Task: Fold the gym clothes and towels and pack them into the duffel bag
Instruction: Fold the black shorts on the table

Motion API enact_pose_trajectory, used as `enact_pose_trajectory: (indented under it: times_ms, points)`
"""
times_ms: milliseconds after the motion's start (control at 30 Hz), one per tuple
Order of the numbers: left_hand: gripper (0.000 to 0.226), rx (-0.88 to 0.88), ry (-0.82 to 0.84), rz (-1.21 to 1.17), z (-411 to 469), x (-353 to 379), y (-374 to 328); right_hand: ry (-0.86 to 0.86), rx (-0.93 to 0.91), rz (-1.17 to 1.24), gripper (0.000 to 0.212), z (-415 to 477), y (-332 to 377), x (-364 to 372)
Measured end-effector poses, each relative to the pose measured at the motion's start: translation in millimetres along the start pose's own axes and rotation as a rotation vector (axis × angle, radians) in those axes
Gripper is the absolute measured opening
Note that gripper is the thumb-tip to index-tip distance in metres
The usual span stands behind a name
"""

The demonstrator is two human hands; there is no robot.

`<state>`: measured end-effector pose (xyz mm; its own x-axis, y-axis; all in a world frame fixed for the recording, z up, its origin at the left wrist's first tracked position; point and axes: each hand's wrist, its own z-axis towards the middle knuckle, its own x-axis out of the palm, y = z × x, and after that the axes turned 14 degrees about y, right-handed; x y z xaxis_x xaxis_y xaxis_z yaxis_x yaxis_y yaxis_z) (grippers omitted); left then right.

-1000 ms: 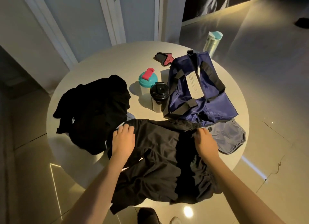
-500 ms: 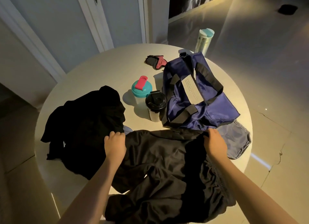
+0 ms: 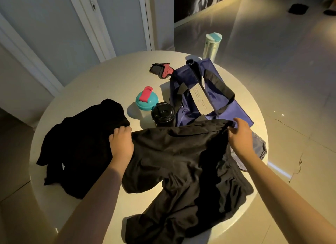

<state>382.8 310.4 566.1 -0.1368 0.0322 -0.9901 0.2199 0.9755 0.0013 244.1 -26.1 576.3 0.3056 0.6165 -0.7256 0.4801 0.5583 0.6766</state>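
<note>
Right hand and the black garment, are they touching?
Touching. The head view shows the right hand gripping the waistband corner of the black garment, fingers curled over the fabric.

1 round table (image 3: 109, 76) bore 1 navy duffel bag (image 3: 227, 114) at 1 o'clock. Garments numbered 3: spread black garment (image 3: 181, 162) at 6 o'clock, black heap (image 3: 81, 143) at 9 o'clock, grey garment (image 3: 260, 149) at 3 o'clock. Drink containers numbered 3: teal-lidded shaker (image 3: 147, 98), black-lidded shaker (image 3: 163, 115), tall tumbler (image 3: 211, 45). 1 red-and-black glove bundle (image 3: 161, 70) lay at 12 o'clock. Hands numbered 2: left hand (image 3: 121, 143), right hand (image 3: 240, 134).
</note>
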Motion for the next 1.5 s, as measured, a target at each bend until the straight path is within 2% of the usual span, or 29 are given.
enact_pose_trajectory:
  times_ms: [67,167,200,267,333,400,467,533,600,667,733,800,833,900,933,1033,1100,1167,1233,1333,1433,1500]
  points:
    - [0.026,0.068,-0.039,0.026,-14.0,7.4,-7.3,0.023,-0.022,-0.010,0.038,-10.4,-2.0,7.9]
    - [0.020,0.288,-0.015,0.034,-49.0,36.9,-21.6,0.099,-0.122,-0.152,0.028,-39.5,-8.9,27.8]
    - [0.023,0.339,0.038,0.026,-60.7,48.6,-24.8,0.148,-0.150,-0.206,0.023,-50.5,-12.3,36.1]
    - [0.040,0.365,0.273,0.002,-80.2,68.7,-26.7,0.281,-0.167,-0.323,0.026,-70.3,-23.2,53.8]
    - [0.060,0.312,0.494,0.011,-90.0,84.3,-19.5,0.430,-0.163,-0.416,0.042,-85.1,-34.7,71.2]
    - [0.067,0.261,0.592,0.100,-90.1,84.3,-11.9,0.563,-0.111,-0.495,0.058,-96.7,-41.5,83.1]
    - [0.066,0.223,0.576,0.174,-89.2,81.3,-9.0,0.633,-0.064,-0.569,0.067,-104.1,-50.5,89.9]
    - [0.058,0.209,0.452,0.158,-93.8,79.4,-9.9,0.657,-0.056,-0.628,0.070,-108.5,-54.4,92.1]
    - [0.044,0.270,0.237,0.078,-106.4,83.6,-12.3,0.614,-0.071,-0.625,0.071,-114.0,-54.5,92.7]
    - [0.032,0.390,0.164,0.052,-129.2,93.6,-12.5,0.590,-0.085,-0.606,0.072,-121.1,-53.5,93.6]
    - [0.034,0.452,0.218,0.031,-152.9,106.8,-6.5,0.628,-0.072,-0.631,0.077,-127.3,-57.0,94.7]
    - [0.053,0.405,0.376,0.027,-165.6,110.8,3.6,0.678,-0.045,-0.665,0.094,-131.3,-61.4,93.8]
    - [0.063,0.373,0.385,0.070,-166.2,112.2,9.4,0.689,-0.043,-0.672,0.098,-130.7,-64.2,93.8]
    - [0.070,0.314,0.426,0.148,-159.1,106.2,15.5,0.702,-0.046,-0.661,0.086,-127.0,-65.8,93.6]
    - [0.066,0.270,0.440,0.167,-156.4,99.8,14.0,0.708,-0.049,-0.654,0.079,-126.0,-64.8,94.1]
    - [0.047,0.207,0.286,0.069,-159.4,84.2,11.2,0.627,-0.083,-0.639,0.075,-130.6,-58.4,94.9]
    - [0.049,0.256,0.265,0.003,-173.7,82.6,12.7,0.523,-0.142,-0.636,0.070,-140.4,-54.3,93.9]
    - [0.053,0.314,0.334,0.028,-190.6,91.9,19.7,0.542,-0.185,-0.647,0.070,-152.8,-57.7,97.1]
    - [0.043,0.249,0.414,0.048,-197.9,97.2,26.9,0.590,-0.175,-0.674,0.071,-164.6,-64.5,103.2]
    - [0.018,0.105,0.429,-0.109,-190.5,93.6,35.3,0.648,-0.146,-0.669,0.089,-173.9,-69.4,108.1]
    - [0.016,0.025,0.384,-0.282,-169.3,78.9,40.5,0.706,-0.147,-0.689,0.129,-171.3,-71.4,106.3]
    - [0.007,0.022,0.339,-0.356,-157.2,66.3,38.9,0.733,-0.146,-0.728,0.141,-169.1,-68.2,102.8]
